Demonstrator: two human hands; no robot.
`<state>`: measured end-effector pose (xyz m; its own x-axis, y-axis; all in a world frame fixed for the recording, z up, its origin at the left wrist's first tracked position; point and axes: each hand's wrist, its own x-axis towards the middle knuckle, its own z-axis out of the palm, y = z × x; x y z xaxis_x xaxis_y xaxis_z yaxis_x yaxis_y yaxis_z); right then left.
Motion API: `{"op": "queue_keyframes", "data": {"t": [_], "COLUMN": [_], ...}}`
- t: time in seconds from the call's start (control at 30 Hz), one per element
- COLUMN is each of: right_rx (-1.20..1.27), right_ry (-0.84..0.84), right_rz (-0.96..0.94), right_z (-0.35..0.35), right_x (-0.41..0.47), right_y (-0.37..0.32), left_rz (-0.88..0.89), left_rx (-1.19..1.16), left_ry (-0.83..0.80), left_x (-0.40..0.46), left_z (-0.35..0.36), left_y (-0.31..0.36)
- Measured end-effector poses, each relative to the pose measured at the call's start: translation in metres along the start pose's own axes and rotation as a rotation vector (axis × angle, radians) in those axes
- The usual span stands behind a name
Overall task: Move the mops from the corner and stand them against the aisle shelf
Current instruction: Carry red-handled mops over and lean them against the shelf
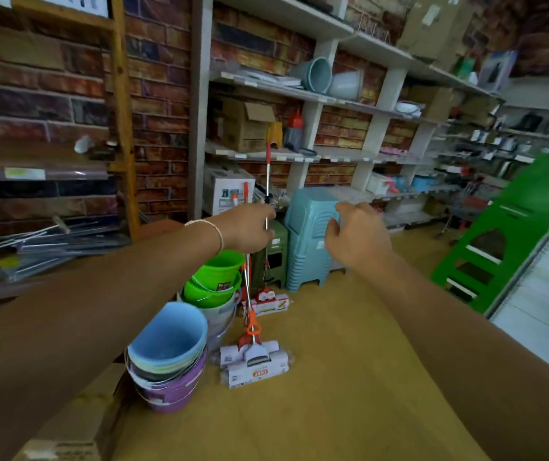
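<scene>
- My left hand (246, 227) is closed around the thin silver metal poles of the orange-handled mops (268, 181), gripping them partway up; how many poles sit inside my fist I cannot tell, though two orange tips show above it.
- My right hand (354, 234) hangs open beside the poles, fingers curled and touching nothing.
- Below my left hand, one pole runs down to a white packaged sponge mop head (255, 361) resting on the tan floor (349, 377); a second packaged head (268, 302) lies farther back.
- Just left of the mop heads stand stacked plastic buckets: a pastel blue-over-purple stack (170, 354) and bright green ones (216, 277).
- Behind the mops stand pale blue plastic stools (309, 237), with the white wall shelving (299, 94) above.
- I judge the task barely begun: the mops are in hand yet stand in the corner by the buckets. Carrying them over and leaning them on the aisle shelf is all left.
</scene>
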<state>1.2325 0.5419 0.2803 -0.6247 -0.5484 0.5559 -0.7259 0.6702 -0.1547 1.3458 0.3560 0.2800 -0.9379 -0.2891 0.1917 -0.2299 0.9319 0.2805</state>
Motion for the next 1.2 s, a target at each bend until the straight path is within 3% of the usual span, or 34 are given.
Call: {"op": "queue_keyframes", "data": {"t": [0.5, 0.87, 1.2], "right_rx": [-0.030, -0.084, -0.104], "right_ry": [-0.056, -0.086, -0.120], "right_rz": [0.161, 0.190, 0.261], "right_z": [0.113, 0.148, 0.193], "right_x": [0.114, 0.264, 0.324], "right_y": [0.107, 0.232, 0.319], "left_rz": [0.079, 0.076, 0.124], "left_rx": [-0.033, -0.059, -0.086], "left_ry": [-0.130, -0.098, -0.141], "left_x": [0.191, 0.393, 0.529], "left_z": [0.082, 0.106, 0.156], "left_y": [-0.028, -0.001, 0.020]}}
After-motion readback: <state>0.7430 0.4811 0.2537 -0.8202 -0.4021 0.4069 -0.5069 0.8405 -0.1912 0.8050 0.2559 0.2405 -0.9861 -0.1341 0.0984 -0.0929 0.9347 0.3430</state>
